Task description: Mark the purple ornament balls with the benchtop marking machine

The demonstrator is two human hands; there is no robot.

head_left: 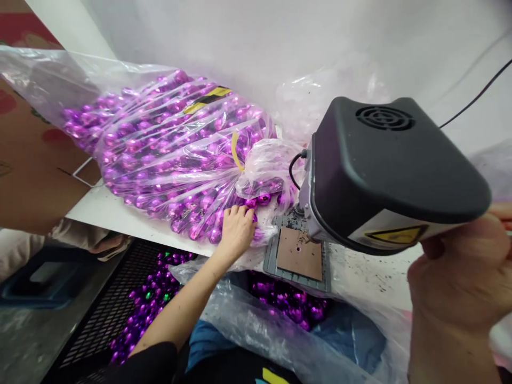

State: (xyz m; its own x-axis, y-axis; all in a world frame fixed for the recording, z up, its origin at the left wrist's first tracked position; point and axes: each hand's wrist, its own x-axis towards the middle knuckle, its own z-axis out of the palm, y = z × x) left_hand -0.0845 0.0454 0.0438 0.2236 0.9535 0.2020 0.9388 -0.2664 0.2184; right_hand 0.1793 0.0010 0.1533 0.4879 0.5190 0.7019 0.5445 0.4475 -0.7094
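Shiny purple round beads (264, 199) lay on the white bench (108, 208) just far of the nearer left hand (239, 226), its curled grip's closure unclear, while the right hand (460, 277), hold hidden, was right beside the black rounded machine (400, 165).

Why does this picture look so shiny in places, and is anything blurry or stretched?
Head view: light glares off the clear bag and dots the glossy purple balls; head view: the right grip looks soft and enlarged near the edge, probably wide-lens stretch; head view: the black crate looks dim.
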